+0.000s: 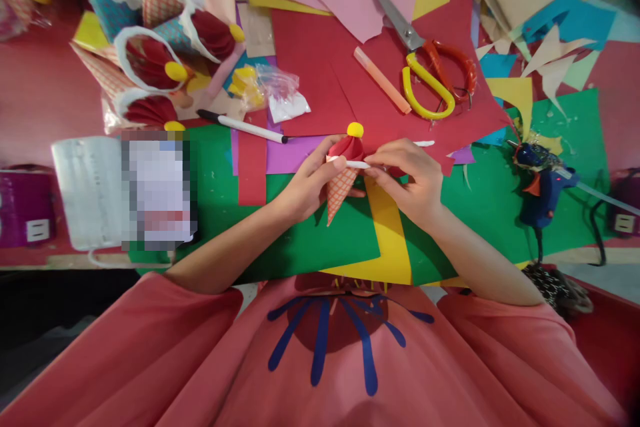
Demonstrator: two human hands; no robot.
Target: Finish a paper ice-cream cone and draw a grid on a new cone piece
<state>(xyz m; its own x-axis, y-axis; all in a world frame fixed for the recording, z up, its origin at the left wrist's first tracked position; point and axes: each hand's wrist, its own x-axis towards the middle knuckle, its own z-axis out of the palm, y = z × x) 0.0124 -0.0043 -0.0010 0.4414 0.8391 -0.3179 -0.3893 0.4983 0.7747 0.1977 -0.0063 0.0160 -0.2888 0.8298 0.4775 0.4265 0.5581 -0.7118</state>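
My left hand [316,181] is closed round a small paper ice-cream cone [341,188]. The cone has an orange checked body, a pleated red top and a yellow ball [355,129] at its tip. Its point hangs down toward me. A narrow white strip [358,165] lies across the cone where the red part meets the checked part, with my left thumb on one end. At the strip's other end, the fingertips of my right hand [413,177] are pinched together. A white end of something [426,143] shows just beyond the right fingers.
Large scissors [413,40], an orange stick [383,80] and a white pen [250,127] lie on coloured sheets beyond my hands. Several finished cones [150,60] crowd the back left. A phone [159,190] is at left, a blue glue gun [543,190] with cord at right.
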